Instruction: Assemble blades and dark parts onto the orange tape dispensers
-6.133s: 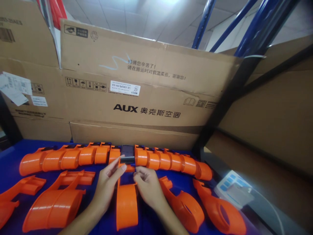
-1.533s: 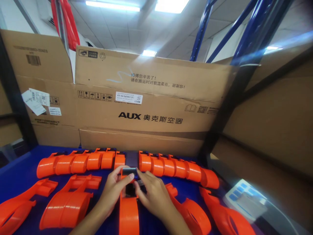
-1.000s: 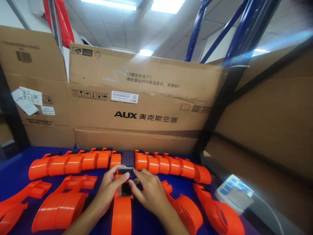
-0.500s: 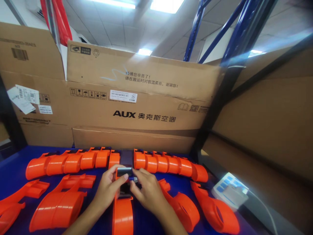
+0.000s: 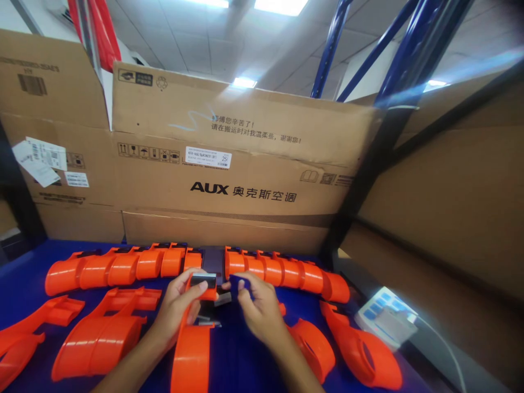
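Holding orange dispenser clamped in left hand, near centre; pinching small blue piece in right hand, just right of it. Best to brace firmly, staying clear of toothed strip.

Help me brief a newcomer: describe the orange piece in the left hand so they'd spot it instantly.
Find the big AUX carton, then the blue surface before it. There, the left hand grips the orange piece. Unlike its orange neighbours, it is hand-held, with a toothed edge showing by the thumb.
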`<state>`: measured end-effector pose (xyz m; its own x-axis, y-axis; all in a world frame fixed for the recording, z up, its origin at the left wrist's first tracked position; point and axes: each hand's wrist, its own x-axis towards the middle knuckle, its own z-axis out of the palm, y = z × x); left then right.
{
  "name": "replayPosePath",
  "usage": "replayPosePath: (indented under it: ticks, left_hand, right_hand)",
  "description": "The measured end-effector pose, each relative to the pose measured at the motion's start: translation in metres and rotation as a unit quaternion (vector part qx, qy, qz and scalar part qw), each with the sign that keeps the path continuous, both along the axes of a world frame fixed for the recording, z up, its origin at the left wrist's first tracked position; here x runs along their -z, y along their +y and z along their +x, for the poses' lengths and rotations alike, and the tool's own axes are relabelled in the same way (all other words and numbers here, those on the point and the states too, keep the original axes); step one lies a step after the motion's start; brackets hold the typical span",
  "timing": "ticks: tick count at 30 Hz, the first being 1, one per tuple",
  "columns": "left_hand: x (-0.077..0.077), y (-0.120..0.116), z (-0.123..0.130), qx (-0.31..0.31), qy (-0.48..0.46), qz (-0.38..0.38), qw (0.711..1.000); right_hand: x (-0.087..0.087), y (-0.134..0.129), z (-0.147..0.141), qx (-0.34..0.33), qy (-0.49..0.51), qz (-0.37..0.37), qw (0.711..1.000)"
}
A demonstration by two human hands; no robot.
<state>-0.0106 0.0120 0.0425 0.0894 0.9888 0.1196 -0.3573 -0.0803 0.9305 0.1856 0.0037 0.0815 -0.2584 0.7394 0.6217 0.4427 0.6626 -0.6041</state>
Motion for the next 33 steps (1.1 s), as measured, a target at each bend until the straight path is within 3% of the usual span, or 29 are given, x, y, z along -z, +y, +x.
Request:
replayPosePath:
  ticks: [3, 6, 13, 23, 33]
  left_hand:
    - [-0.001, -0.001, 0.0, -0.01, 0.003, 0.005, 1.0]
    - [0.0, -0.001, 0.002, -0.002, 0.02, 0.004, 1.0]
    - [0.004, 0.003, 0.002, -0.028, 0.013, -0.008, 0.999]
    - [0.0, -0.001, 0.003, -0.03, 0.036, 0.001, 0.999]
    - [0.002, -0.001, 0.007, -0.019, 0.062, -0.002, 0.998]
  right_hand:
    - [-0.001, 0.006, 0.005, 0.06, 0.006, 0.004, 0.998]
    - [0.003, 0.013, 0.007, 0.12, -0.072, 0.0, 0.99]
    - [0.011, 0.015, 0.009, 0.157, -0.218, -0.017, 0.963]
    - [0.01, 0.009, 0.014, 0.112, -0.321, -0.014, 0.94]
    - [0.011, 0.011, 0.014, 0.055, -0.267, -0.022, 0.962]
